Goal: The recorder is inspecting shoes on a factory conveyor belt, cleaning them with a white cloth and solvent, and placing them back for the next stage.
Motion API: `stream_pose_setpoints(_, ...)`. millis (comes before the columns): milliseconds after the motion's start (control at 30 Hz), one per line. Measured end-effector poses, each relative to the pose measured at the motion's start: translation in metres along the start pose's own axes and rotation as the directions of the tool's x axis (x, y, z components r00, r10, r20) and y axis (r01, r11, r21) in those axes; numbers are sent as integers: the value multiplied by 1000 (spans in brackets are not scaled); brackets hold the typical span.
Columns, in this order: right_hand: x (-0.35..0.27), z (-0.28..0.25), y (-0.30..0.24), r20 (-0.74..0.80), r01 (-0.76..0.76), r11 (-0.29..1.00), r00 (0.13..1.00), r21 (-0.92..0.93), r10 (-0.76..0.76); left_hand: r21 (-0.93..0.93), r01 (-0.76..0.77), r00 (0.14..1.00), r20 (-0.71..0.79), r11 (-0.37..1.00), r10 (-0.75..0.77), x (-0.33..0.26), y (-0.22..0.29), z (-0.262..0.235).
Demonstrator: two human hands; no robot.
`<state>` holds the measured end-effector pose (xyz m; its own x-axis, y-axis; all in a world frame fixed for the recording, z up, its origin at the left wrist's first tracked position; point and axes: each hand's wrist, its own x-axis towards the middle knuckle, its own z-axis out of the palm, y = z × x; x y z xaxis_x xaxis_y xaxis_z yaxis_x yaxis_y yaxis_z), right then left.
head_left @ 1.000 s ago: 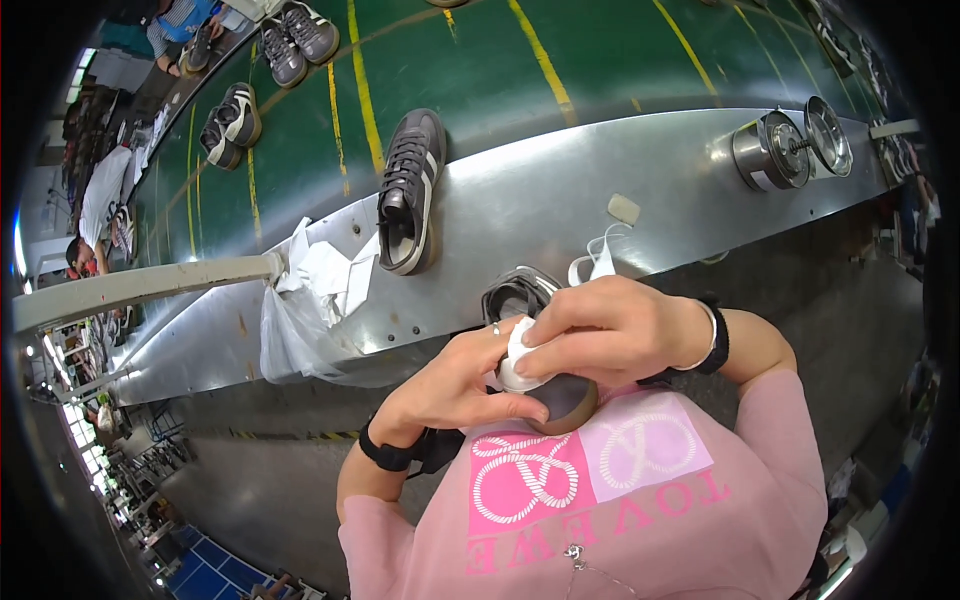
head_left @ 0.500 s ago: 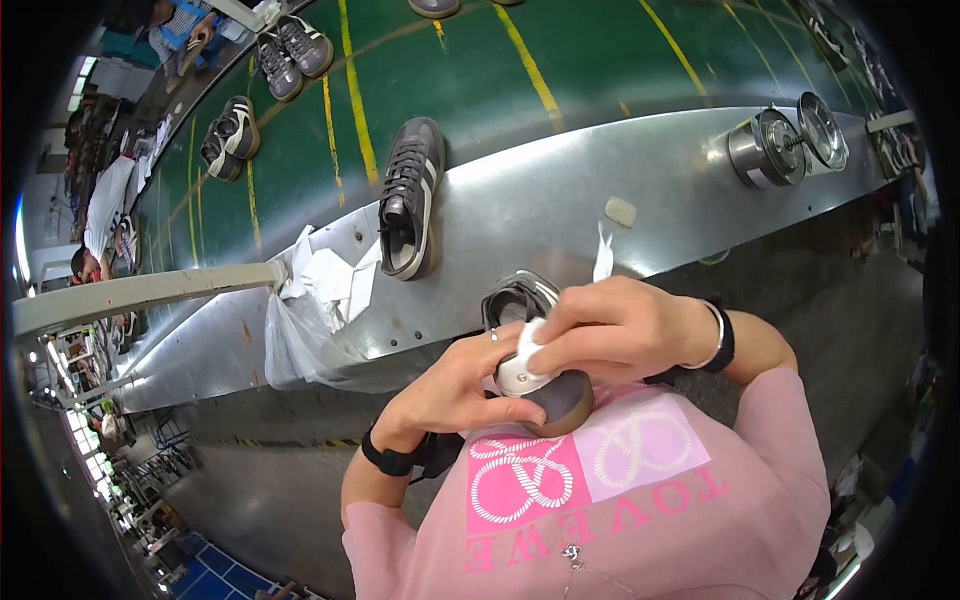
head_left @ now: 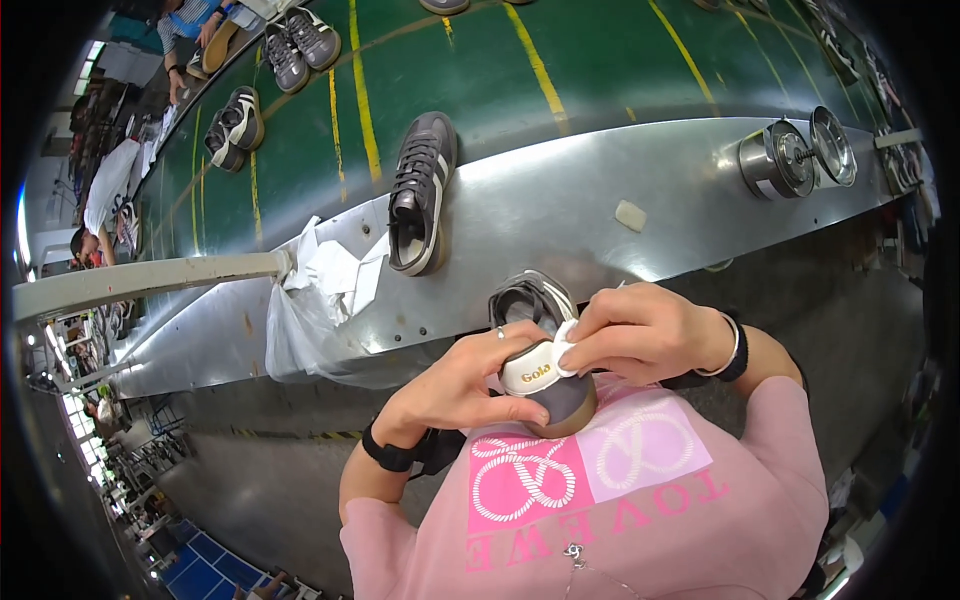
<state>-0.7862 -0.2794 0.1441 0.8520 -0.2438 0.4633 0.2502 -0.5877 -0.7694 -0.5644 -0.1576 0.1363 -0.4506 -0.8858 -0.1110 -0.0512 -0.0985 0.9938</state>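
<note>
Since the earlier frame, my right hand has slid rightward with its white cloth, so more of the white heel patch shows, with its gold lettering. The cloth's loose end, which stood up beyond my knuckles, is now mostly out of sight. My right thumb and fingers pinch the cloth against the patch's right edge. My left hand grips the grey shoe from the left, thumb pressed on the heel, fingers over the collar. I have this shoe close to my chest, at the near edge of the metal bench, its laces on the far side. Beyond it, to the left, another shoe reaches from the bench onto the green table. A small off-white block lies to the right, and a metal pot stands farther right.
</note>
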Motion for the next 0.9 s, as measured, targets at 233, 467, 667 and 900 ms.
stream_pose_setpoints(233,9,0,0,27,105,993,994,-52,-104,61,-79,996,54,995,76,8,-3,3)
stream_pose_setpoints(467,-26,-9,15,-69,-120,991,991,-64,115,-15,28,999,-26,999,-28,4,10,-2)
stream_pose_setpoints(667,-45,-11,36,-489,-372,920,829,-121,271,307,-220,964,-78,926,255,21,-2,-15)
stream_pose_setpoints(900,-57,0,48,-527,-451,890,772,-60,356,832,260,953,-303,490,7,43,-80,-38)
